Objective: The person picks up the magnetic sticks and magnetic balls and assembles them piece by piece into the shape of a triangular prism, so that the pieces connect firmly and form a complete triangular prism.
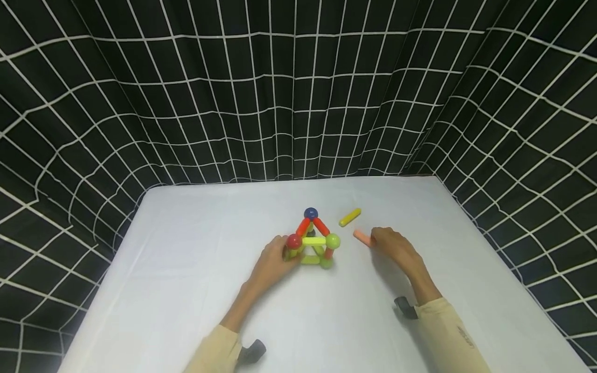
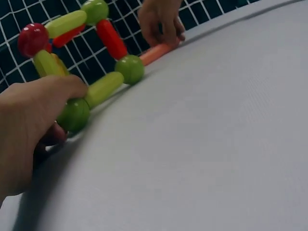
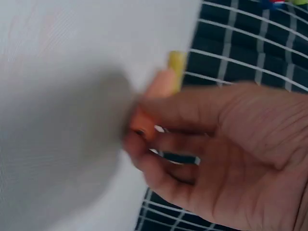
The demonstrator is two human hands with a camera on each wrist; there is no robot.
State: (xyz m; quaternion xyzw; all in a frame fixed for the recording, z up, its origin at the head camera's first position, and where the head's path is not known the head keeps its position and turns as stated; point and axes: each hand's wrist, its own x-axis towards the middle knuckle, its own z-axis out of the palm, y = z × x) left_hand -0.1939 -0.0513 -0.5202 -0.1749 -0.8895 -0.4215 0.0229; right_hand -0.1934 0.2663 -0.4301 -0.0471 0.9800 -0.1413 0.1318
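A small frame of coloured rods and balls stands on the white table, with a blue ball (image 1: 311,213) on top, a red ball (image 1: 294,241) and a green ball (image 1: 333,241) in front. My left hand (image 1: 275,261) holds its lower left corner, thumb and fingers around a green ball (image 2: 74,115) in the left wrist view. To the right, my right hand (image 1: 395,248) pinches one end of an orange rod (image 1: 361,238) between thumb and fingertips. That rod (image 3: 161,83) partly hides behind the thumb in the right wrist view.
A yellow rod (image 1: 350,217) lies on the white table (image 1: 196,223) beyond the orange rod. Black cloth with a white grid (image 1: 261,103) rises behind the table and along both sides. Dark wrist devices (image 1: 252,352) show at both sleeves.
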